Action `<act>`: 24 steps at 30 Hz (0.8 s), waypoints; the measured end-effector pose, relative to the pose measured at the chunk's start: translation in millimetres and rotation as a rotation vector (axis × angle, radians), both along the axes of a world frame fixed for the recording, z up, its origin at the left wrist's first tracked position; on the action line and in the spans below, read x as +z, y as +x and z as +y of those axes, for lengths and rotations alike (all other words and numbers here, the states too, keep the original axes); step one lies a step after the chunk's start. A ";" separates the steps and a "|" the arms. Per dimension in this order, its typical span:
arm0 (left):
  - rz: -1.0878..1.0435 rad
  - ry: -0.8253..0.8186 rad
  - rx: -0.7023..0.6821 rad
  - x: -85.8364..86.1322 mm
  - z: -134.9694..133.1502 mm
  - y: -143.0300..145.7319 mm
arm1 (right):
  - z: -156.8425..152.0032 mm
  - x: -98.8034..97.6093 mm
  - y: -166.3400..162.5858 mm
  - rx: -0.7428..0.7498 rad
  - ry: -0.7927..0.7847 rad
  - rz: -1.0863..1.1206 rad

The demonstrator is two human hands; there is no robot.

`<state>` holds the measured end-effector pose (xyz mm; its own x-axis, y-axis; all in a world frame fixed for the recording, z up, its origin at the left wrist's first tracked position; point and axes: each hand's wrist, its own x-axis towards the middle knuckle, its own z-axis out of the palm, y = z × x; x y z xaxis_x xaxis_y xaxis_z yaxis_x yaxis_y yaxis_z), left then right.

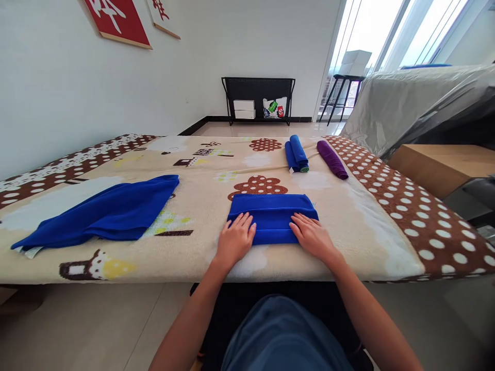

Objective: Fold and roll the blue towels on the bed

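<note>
A folded blue towel (271,214) lies flat near the front edge of a patterned blanket-covered table (201,206). My left hand (235,238) rests palm down on the towel's near left corner, fingers stretched out. My right hand (311,234) lies flat on its near right corner, fingers also extended. Neither hand grips anything. A second blue towel (106,212), loosely folded, lies on the left side of the table. Farther back, a rolled blue towel (297,153) and a rolled purple towel (331,159) lie side by side.
A black rack (258,99) with white boxes stands against the far wall. A stool (340,94) stands by the window. A covered piece of furniture (406,103) and a wooden surface (441,165) are on the right. Red wall art (119,20) hangs at upper left.
</note>
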<state>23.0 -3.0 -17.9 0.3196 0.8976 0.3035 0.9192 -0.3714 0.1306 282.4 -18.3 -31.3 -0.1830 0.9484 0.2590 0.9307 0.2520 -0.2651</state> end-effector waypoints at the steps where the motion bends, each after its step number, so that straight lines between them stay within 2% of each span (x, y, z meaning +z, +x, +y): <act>1: -0.001 -0.003 0.026 -0.3 1.3 -11.3 | 1.0 -3.3 14.6 -0.027 0.000 0.019; 5: 0.008 0.022 0.022 0.5 -2.8 -38.7 | 0.0 -13.6 61.2 -0.064 -0.021 0.071; 8: 0.006 0.043 0.015 3.3 -9.3 -33.8 | -4.0 -12.1 64.7 -0.107 -0.014 0.027; 11: -0.004 -0.046 -0.121 8.4 -10.5 -10.6 | -6.4 -2.8 36.3 -0.073 0.024 0.002; 14: 0.007 -0.159 -0.323 12.5 -2.9 20.5 | -3.0 7.8 -8.5 0.112 -0.013 0.034; 16: 0.018 -0.188 -0.357 12.8 5.4 36.6 | 3.0 12.0 -32.8 0.180 -0.056 0.040; 18: 0.010 -0.184 -0.314 11.2 13.4 42.4 | 10.7 12.6 -42.8 0.166 -0.082 0.032; 20: -0.022 -0.159 -0.247 8.8 18.6 34.7 | 18.0 9.3 -34.8 0.102 -0.093 0.033; 24: -0.084 -0.093 -0.055 4.9 16.8 -9.6 | 23.5 -4.5 18.5 -0.050 -0.068 0.060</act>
